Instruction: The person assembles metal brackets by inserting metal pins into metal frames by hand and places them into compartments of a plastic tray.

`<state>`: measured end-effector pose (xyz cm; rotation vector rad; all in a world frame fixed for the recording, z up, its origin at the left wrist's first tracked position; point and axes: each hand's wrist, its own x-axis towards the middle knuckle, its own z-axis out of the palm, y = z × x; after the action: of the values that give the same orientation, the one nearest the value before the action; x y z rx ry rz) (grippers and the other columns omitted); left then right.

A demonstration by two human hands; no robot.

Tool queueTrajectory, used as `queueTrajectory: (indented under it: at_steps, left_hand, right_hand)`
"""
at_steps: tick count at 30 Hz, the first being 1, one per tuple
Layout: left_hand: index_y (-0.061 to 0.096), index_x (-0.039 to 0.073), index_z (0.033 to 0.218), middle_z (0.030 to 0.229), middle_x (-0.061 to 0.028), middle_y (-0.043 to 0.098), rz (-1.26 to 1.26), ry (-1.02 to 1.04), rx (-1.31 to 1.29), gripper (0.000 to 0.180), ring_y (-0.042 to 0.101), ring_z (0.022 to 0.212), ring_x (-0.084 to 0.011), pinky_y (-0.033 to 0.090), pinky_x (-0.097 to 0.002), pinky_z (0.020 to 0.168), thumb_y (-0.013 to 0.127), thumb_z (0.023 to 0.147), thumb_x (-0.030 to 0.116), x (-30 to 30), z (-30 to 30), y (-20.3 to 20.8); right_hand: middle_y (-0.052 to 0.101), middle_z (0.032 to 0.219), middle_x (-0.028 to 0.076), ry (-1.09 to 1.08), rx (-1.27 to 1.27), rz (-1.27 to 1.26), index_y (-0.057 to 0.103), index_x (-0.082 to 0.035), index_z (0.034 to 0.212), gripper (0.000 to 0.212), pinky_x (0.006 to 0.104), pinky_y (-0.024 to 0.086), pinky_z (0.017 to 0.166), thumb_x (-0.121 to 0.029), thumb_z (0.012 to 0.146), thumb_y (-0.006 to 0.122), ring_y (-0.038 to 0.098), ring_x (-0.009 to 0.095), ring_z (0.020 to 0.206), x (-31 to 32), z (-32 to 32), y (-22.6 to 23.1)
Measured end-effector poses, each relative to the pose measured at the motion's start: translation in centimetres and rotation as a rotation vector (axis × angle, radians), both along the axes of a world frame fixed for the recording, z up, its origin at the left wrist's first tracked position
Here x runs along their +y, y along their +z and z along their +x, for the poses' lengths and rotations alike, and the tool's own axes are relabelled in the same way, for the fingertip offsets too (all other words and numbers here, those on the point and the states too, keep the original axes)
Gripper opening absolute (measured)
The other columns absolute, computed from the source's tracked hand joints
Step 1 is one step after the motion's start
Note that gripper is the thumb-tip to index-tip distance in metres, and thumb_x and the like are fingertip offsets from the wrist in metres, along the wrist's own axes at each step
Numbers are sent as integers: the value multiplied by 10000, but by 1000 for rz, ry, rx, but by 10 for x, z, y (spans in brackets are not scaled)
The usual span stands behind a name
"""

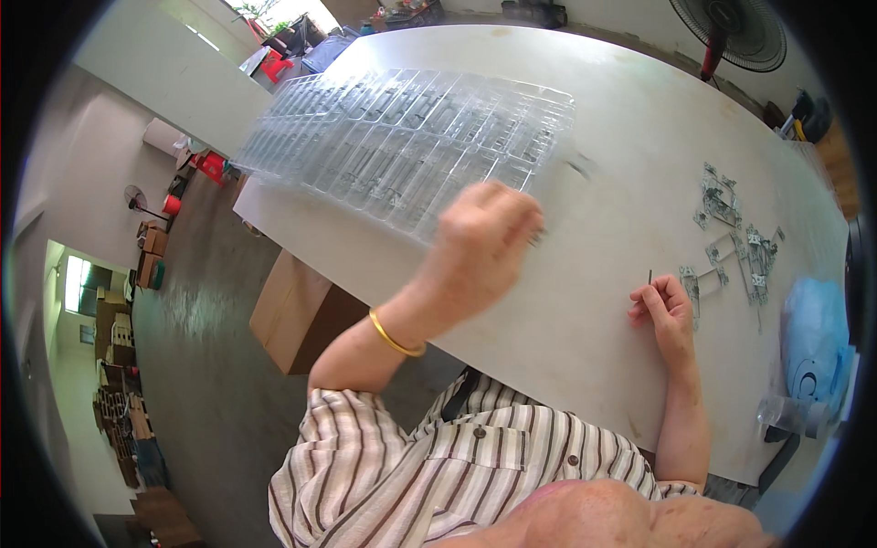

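Note:
My left hand (484, 239), with a gold bangle on its wrist, is beside the near right corner of a clear plastic tray (559, 102). Its fingers are closed, and a small greyish metal piece (537, 237), blurred, shows at their tips. Slim metal parts fill many of the tray's compartments. On the table further right, my right hand (670, 315) has its fingers curled, and a thin dark pin (649, 276) sticks up from the fingertips. Just beyond it lie several loose metal brackets (756, 260) in a loose heap.
A small blurred metal piece (580, 165) appears right of the tray. A light blue plastic bag (813, 338) and a roll of clear tape (786, 413) are at the white table's (630, 110) right edge. Below the left edge stands a cardboard box (297, 306); a black fan (731, 32) is beyond the table.

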<state>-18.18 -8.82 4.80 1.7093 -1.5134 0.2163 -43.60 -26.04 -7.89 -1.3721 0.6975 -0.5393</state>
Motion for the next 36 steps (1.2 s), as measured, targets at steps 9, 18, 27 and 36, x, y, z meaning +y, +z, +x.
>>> queueTrajectory:
  at_steps: [9, 18, 27, 36]
  left_hand:
    - [727, -21, 941, 796, -133, 708, 161, 347, 37, 152, 649, 704, -196, 513, -332, 671, 689, 923, 124, -12, 150, 3]
    - [737, -18, 945, 826, -191, 729, 365, 368, 21, 205, 705, 771, -256, 534, -378, 748, 686, 898, 175, -59, 208, -21]
    - [745, -4, 939, 869, -198, 737, 499, 369, -49, 215, 712, 825, -309, 540, -400, 806, 667, 899, 191, -69, 201, -26]
    - [768, 18, 956, 918, -194, 747, 580, 401, -157, 221, 716, 885, -339, 543, -424, 855, 671, 868, 195, -79, 208, -32]
  right_hand:
    - [684, 904, 74, 10, -5, -17, 567, -29, 963, 128, 255, 543, 621, -139, 1024, 592, 647, 103, 713, -2, -2, -8]
    - [684, 897, 74, -16, 15, -1, 564, -24, 965, 115, 257, 547, 609, -120, 1022, 588, 647, 103, 708, 1, -5, -2]
    - [677, 892, 67, -13, 35, -3, 577, -31, 962, 129, 252, 547, 592, -140, 1030, 572, 642, 93, 708, 6, -9, 3]
    - [684, 914, 79, -14, 36, 22, 566, -21, 984, 95, 264, 559, 601, -108, 1020, 582, 656, 109, 722, 5, -10, 2]
